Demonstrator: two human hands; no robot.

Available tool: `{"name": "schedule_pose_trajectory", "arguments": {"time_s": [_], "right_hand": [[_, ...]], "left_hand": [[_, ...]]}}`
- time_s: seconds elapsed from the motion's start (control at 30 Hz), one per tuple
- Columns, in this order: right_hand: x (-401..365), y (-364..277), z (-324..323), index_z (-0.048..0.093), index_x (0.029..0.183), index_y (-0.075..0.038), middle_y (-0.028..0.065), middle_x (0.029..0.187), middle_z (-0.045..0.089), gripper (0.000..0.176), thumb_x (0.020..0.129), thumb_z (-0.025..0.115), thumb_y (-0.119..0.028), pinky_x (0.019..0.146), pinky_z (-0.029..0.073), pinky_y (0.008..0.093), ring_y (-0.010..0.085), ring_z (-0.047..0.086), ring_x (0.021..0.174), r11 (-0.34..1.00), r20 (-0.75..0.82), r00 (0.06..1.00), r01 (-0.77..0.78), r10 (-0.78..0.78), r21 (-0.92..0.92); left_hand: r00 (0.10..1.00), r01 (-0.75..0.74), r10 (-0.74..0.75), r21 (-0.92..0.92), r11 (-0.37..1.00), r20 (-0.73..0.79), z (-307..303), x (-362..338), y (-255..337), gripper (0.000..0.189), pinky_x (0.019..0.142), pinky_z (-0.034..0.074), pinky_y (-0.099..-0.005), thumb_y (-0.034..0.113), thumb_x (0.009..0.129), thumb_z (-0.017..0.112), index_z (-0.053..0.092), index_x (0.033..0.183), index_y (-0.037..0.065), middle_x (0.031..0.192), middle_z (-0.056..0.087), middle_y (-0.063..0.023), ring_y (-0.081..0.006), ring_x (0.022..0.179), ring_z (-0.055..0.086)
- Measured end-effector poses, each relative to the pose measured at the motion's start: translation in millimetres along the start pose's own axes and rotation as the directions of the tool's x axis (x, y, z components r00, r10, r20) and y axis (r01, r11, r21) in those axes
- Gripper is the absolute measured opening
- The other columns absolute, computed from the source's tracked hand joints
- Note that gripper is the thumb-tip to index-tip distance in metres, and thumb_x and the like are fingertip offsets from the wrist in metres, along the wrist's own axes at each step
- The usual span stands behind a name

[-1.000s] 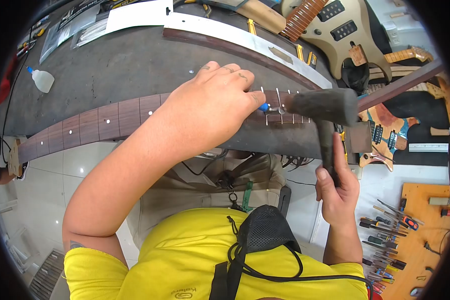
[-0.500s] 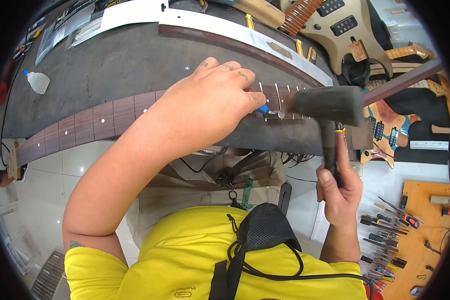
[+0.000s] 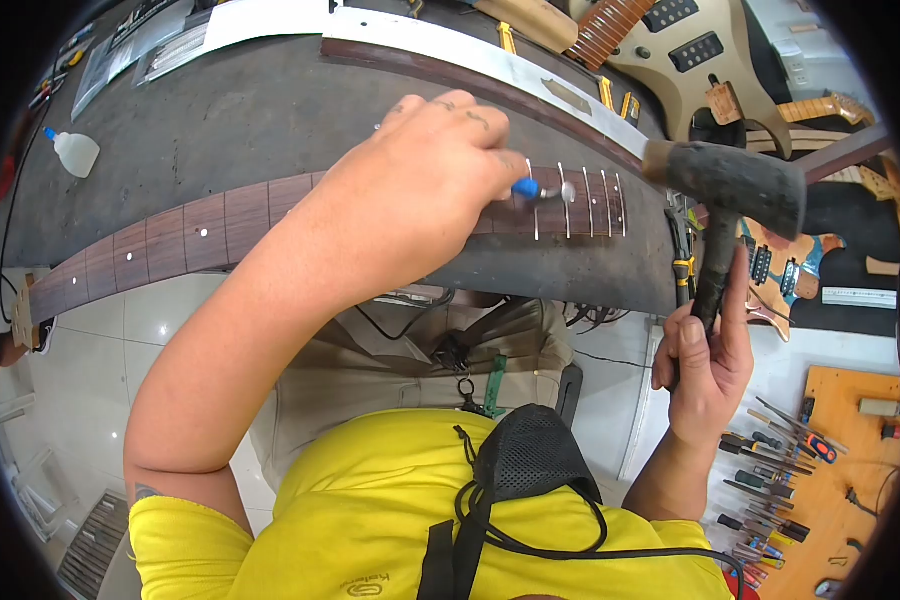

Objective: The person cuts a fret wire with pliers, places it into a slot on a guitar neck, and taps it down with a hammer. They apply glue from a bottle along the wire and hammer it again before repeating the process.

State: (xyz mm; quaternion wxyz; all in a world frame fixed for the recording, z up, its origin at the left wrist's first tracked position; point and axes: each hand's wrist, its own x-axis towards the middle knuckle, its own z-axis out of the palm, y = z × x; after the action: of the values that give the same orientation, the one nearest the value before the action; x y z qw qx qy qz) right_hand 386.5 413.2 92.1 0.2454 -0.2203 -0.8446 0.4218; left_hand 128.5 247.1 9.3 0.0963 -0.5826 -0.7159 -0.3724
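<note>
A long rosewood guitar fretboard (image 3: 180, 240) with white dot inlays lies across the dark workbench (image 3: 260, 120). My left hand (image 3: 425, 180) rests on it and pinches a small blue-handled tool (image 3: 532, 188), its metal tip against the board near several fret wires (image 3: 590, 200) standing in the slots. My right hand (image 3: 708, 360) grips the handle of a black rubber mallet (image 3: 735, 185), whose head is raised to the right of the frets, off the board.
A white glue bottle (image 3: 73, 152) stands at the bench's left. A metal straightedge (image 3: 490, 65) and another dark fretboard lie behind. Guitar bodies (image 3: 685, 60) sit at the back right. A wooden board with several screwdrivers (image 3: 780, 450) is at lower right.
The mallet head has lifted off the frets and swung to the right. My left hand and the blue tool stay in place on the fretboard.
</note>
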Motion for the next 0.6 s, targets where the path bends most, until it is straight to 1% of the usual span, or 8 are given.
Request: {"name": "schedule_pose_trajectory", "arguments": {"time_s": [0.07,0.17,0.3,0.37,0.5,0.53,0.57,0.6], "right_hand": [[-0.9,-0.7,-4.0,0.023,0.167,-0.002,0.0016,0.081,0.054,0.072,0.105,0.06,-0.011,0.046,0.036,0.0193,0.0038,0.041,0.05,0.996,0.052,0.997,-0.044,0.049,-0.083],[-4.3,-3.9,-7.1,0.025,0.167,-0.002,0.0019,0.082,0.055,0.072,0.105,0.06,-0.012,0.047,0.035,0.0191,0.0037,0.042,0.051,0.983,0.08,0.995,-0.048,0.063,-0.176],[-11.5,-2.4,-8.3,0.029,0.166,-0.002,0.0015,0.084,0.057,0.071,0.104,0.062,-0.012,0.048,0.035,0.0191,0.0032,0.043,0.053,0.994,0.062,0.998,0.006,0.001,-0.105],[-11.2,-3.5,-12.5,0.029,0.166,-0.003,0.0015,0.084,0.057,0.07,0.104,0.061,-0.012,0.049,0.036,0.019,0.0034,0.043,0.053,0.986,0.077,0.997,0.024,-0.011,-0.166],[-6.9,-8.5,-18.9,0.029,0.166,-0.003,0.0015,0.086,0.059,0.069,0.104,0.06,-0.011,0.05,0.037,0.0188,0.0037,0.043,0.054,0.955,0.128,0.991,0.069,-0.033,-0.289],[-8.8,-14.1,-9.1,0.024,0.167,-0.003,0.0023,0.086,0.059,0.071,0.105,0.058,-0.01,0.049,0.037,0.019,0.004,0.044,0.053,0.983,0.009,0.999,0.043,-0.042,-0.176],[-7.7,-14.1,-6.4,0.019,0.168,-0.005,0.0029,0.085,0.059,0.073,0.106,0.056,-0.01,0.049,0.038,0.0195,0.0041,0.044,0.052,0.991,-0.005,0.995,0.095,-0.095,-0.09],[-6.2,-12.1,-0.4,0.021,0.168,-0.005,0.0022,0.083,0.058,0.072,0.106,0.056,-0.01,0.049,0.037,0.0196,0.0039,0.044,0.052,0.991,-0.017,0.997,0.071,-0.073,-0.111]], "left_hand": [[0.996,-0.05,0.053,-0.046,0.998,0.067,0.7,0.3,2.1,0.024,0.09,0.049,-0.0445,0.007,0.088,0.07,0.074,0.112,0.003,0.099,0.063,-0.0099,-0.0323,0.104,0.06],[0.995,-0.091,0.093,-0.053,0.994,0.027,6.5,-0.7,1.6,0.024,0.091,0.049,-0.0448,0.006,0.088,0.07,0.075,0.111,0.004,0.098,0.063,-0.0103,-0.0331,0.104,0.06],[0.995,-0.092,0.092,-0.011,0.996,0.049,6.5,-0.5,2.9,0.025,0.089,0.05,-0.0449,0.005,0.087,0.07,0.075,0.111,0.004,0.096,0.063,-0.0113,-0.0332,0.103,0.06],[0.995,-0.039,0.044,-0.056,0.998,0.095,3.6,0.9,4.6,0.025,0.087,0.051,-0.0443,0.003,0.086,0.069,0.075,0.111,0.003,0.096,0.063,-0.0123,-0.0334,0.103,0.061],[0.996,-0.02,0.023,-0.044,0.999,0.081,5.9,-0.1,2.4,0.027,0.085,0.052,-0.0441,0.002,0.086,0.068,0.075,0.113,0.003,0.096,0.063,-0.0128,-0.0334,0.103,0.061],[0.997,-0.014,0.017,-0.047,0.999,0.073,6.2,-0.5,2.6,0.029,0.086,0.052,-0.0444,0.002,0.086,0.068,0.075,0.114,0.003,0.096,0.063,-0.0127,-0.0334,0.103,0.061],[0.998,-0.011,0.014,-0.046,0.999,0.064,6.0,-0.3,2.7,0.031,0.086,0.052,-0.0448,0.002,0.086,0.068,0.076,0.115,0.004,0.095,0.063,-0.0127,-0.0333,0.103,0.061],[0.998,-0.014,0.017,-0.044,0.999,0.063,5.4,-0.2,2.6,0.031,0.086,0.052,-0.0448,0.002,0.086,0.068,0.076,0.115,0.004,0.095,0.063,-0.0127,-0.0333,0.103,0.061]]}}
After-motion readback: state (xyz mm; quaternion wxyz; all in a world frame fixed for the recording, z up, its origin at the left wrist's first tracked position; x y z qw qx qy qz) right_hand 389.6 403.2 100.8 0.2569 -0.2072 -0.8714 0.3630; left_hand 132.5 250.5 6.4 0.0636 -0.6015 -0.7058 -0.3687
